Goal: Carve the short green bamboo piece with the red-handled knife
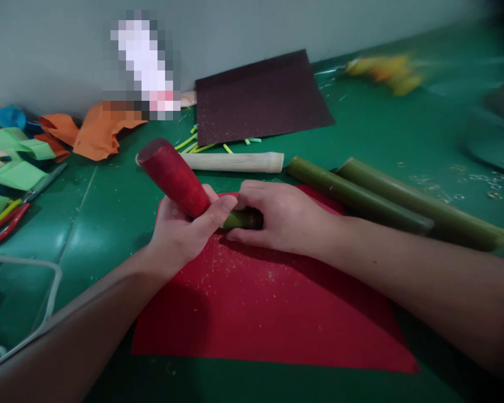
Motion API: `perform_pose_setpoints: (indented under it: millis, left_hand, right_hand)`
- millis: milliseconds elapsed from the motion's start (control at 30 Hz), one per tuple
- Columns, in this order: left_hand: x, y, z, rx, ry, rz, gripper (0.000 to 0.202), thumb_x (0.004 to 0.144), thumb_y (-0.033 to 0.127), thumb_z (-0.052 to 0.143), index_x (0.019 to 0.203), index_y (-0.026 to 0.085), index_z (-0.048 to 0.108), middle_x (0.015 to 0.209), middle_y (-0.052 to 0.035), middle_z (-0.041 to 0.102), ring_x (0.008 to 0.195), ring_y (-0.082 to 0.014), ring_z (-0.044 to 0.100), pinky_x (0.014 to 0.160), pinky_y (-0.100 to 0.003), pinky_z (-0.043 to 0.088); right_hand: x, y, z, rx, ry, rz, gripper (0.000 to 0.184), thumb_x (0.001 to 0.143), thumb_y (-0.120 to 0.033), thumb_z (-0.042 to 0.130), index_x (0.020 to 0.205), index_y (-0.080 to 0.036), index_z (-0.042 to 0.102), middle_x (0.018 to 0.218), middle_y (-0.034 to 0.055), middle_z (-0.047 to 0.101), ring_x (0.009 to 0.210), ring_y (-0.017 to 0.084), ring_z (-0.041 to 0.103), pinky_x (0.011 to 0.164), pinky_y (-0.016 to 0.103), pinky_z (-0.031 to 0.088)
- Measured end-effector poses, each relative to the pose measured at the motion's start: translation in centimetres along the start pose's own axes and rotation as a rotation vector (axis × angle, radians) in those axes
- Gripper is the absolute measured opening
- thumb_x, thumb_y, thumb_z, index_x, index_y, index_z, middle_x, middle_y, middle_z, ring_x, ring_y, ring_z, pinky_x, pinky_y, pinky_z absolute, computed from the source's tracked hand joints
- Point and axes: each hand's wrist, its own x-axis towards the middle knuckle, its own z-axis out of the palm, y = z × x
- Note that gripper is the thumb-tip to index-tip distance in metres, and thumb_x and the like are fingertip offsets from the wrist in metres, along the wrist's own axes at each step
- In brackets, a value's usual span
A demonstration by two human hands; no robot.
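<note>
My left hand (185, 229) is closed round the lower end of a red cylinder (172, 176) that tilts up to the left and has a dark upper end. Its thumb reaches over toward a short green bamboo piece (240, 219). The fingers of my right hand (279, 215) are curled round that bamboo piece, covering its far side. Whether the cylinder and the bamboo are joined is hidden by my hands. Both hands are over a red sheet (260, 313) sprinkled with pale shavings.
Two green bamboo lengths (361, 193) lie at right. Behind my hands are a pale bamboo stick (235, 162) and a dark sheet (260, 101). Orange cloth-like pieces (98, 131), green paper strips (19, 159) and red-handled scissors (12, 224) lie at left. Small rings (457, 182) are scattered at right.
</note>
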Motion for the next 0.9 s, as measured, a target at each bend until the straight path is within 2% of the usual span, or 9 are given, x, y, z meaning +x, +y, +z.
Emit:
perform_pose_setpoints:
  millis: [100,233,367,500,600,667,733,900]
  left_hand:
    - [-0.1,0.0,0.0,0.007,-0.005,-0.009,0.035,0.084,0.038,0.076,0.059,0.020,0.059,0.053,0.0036,0.053,0.049,-0.0083,0.044,0.050,-0.023,0.041]
    - [0.0,0.0,0.2,0.002,0.053,-0.025,0.029,0.080,0.037,0.080,0.063,0.021,0.063,0.058,0.0027,0.060,0.053,-0.0100,0.052,0.052,-0.023,0.046]
    - [0.1,-0.1,0.3,-0.013,0.107,-0.006,0.018,0.084,0.033,0.077,0.072,0.021,0.070,0.064,0.0028,0.064,0.053,-0.0087,0.052,0.053,-0.022,0.047]
    - [0.4,0.4,0.2,-0.112,0.118,-0.040,0.025,0.087,0.040,0.076,0.073,0.020,0.070,0.061,0.0028,0.062,0.046,-0.0062,0.047,0.045,-0.021,0.041]
    - [0.9,1.8,-0.4,-0.209,0.149,-0.124,0.036,0.084,0.050,0.078,0.064,0.020,0.069,0.050,0.0023,0.057,0.040,-0.0066,0.045,0.035,-0.021,0.032]
    - [1.4,2.8,-1.0,-0.222,0.207,-0.149,0.039,0.081,0.052,0.080,0.062,0.020,0.068,0.056,0.0015,0.059,0.042,-0.0064,0.049,0.033,-0.020,0.025]
    - [1.7,3.4,-1.7,-0.194,0.179,-0.154,0.043,0.080,0.054,0.080,0.058,0.020,0.066,0.052,0.0020,0.055,0.040,-0.0053,0.045,0.033,-0.020,0.024]
    - [2.0,2.6,-2.6,-0.140,0.064,-0.205,0.044,0.082,0.053,0.078,0.056,0.019,0.066,0.050,0.0017,0.056,0.039,-0.0040,0.043,0.033,-0.019,0.024]
  right_hand:
    - [0.0,0.0,0.1,0.000,0.002,-0.012,0.036,0.082,-0.039,0.076,0.073,-0.021,0.047,0.074,-0.0032,0.045,0.064,0.011,0.037,0.062,0.029,0.025]
    - [0.1,0.1,0.0,-0.009,0.013,-0.012,0.037,0.083,-0.040,0.077,0.072,-0.020,0.048,0.073,-0.0034,0.044,0.064,0.011,0.038,0.062,0.029,0.025]
    - [0.1,0.2,-0.1,-0.011,0.009,-0.037,0.028,0.083,-0.039,0.079,0.083,-0.016,0.062,0.078,-0.0020,0.049,0.069,0.012,0.044,0.063,0.028,0.028]
    - [-0.1,0.3,-0.1,-0.041,0.003,-0.062,0.032,0.084,-0.041,0.078,0.100,-0.013,0.072,0.080,-0.0001,0.052,0.073,0.014,0.049,0.063,0.027,0.031]
    - [-0.4,0.6,0.1,-0.116,0.053,-0.159,0.034,0.087,-0.043,0.075,0.103,-0.012,0.074,0.084,0.0028,0.057,0.074,0.016,0.051,0.062,0.028,0.031]
    - [-0.5,0.9,0.2,-0.170,0.109,-0.250,0.032,0.088,-0.041,0.075,0.100,-0.012,0.075,0.090,0.0058,0.062,0.077,0.017,0.053,0.062,0.029,0.033]
    - [-0.5,1.3,0.3,-0.213,0.160,-0.314,0.030,0.088,-0.041,0.075,0.092,-0.012,0.074,0.091,0.0077,0.065,0.078,0.018,0.055,0.063,0.030,0.036]
    - [-0.3,2.2,0.2,-0.208,0.193,-0.469,0.028,0.090,-0.035,0.071,0.104,-0.012,0.078,0.100,0.0123,0.067,0.088,0.023,0.061,0.075,0.035,0.049]
